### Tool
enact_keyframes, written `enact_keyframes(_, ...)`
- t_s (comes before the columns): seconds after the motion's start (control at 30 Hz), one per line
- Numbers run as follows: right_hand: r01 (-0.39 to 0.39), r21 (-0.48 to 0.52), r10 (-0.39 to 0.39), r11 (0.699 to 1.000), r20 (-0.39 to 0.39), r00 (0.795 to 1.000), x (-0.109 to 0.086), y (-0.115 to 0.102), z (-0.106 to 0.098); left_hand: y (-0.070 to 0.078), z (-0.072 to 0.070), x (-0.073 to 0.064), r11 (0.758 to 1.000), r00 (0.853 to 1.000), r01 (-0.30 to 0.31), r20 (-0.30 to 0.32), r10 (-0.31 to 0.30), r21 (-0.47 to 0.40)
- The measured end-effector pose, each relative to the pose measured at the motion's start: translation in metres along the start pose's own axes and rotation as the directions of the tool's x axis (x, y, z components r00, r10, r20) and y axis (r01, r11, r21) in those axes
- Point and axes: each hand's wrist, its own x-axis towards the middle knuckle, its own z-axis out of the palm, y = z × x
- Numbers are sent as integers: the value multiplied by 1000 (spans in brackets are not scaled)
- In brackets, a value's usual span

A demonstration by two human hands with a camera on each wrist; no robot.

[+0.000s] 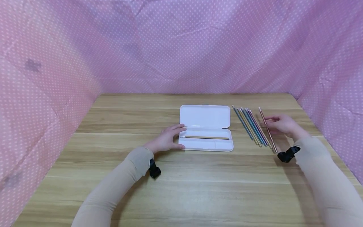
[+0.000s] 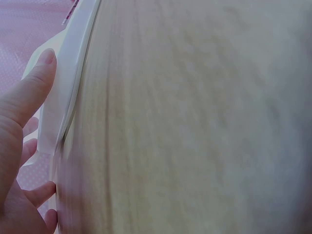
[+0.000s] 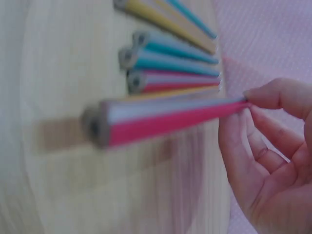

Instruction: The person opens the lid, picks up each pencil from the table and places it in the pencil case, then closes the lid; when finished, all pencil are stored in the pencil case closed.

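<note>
So on the far left, pink polka-dot cloth is hanging beside the wood-grain table. Next up, a beige sleeve is reaching in with a little black camera sitting at the wrist. The left hand is spreading loosely at the left end of a white pencil case, thumb resting by the near corner, fingers lying farther back. The case is sitting around mid-table with its lid standing open, and one gold pencil is lying lengthwise inside, eraser end pointing left. Just right of it, a slanted row of teal, gold and pinkish-purple pencils is lying on the wood, eraser ends facing away. Then the right hand is pinching a shiny pink pencil between thumb and fingers, right beside the row; its near end is looking lifted, but the wrist view is pretty blurry, so maybe don't quote me on that
</note>
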Motion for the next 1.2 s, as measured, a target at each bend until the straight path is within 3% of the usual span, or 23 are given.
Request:
enact_keyframes(0.2, 59, 184, -68, 981, 43, 997, -8, -9, 9, 1, 0, -1, 1000, 1000, 0, 8, 0, -6)
enact_keyframes(0.33, 104, 397, -155, 912, 98, 983, -11, -12, 16, 1, 1, -1, 1000, 1000, -11, 5, 11, -5)
enact_keyframes(0.43, 136, 464, -213, 875, 119, 970, -12, -18, 24, 1, 1, -1, 1000, 1000, -13, 4, 13, -9)
enact_keyframes(0.67, 120, 336, -168, 934, 119, 979, -15, -44, 46, 0, 1, -1, 1000, 1000, -11, 3, 11, -15)
enact_keyframes(0.83, 139, 302, -182, 943, 117, 976, -13, -61, 64, -1, 1, -1, 1000, 1000, -9, 0, 9, -11)
enact_keyframes(1.0, 204, 169, -220, 964, 87, 972, -9, -78, 80, 0, 0, -1, 1000, 1000, -3, 1, 3, -13)
enact_keyframes(1.2, 293, 117, -299, 949, 30, 954, -1, -98, 97, 0, -1, -1, 1000, 1000, -7, -2, 7, -7)
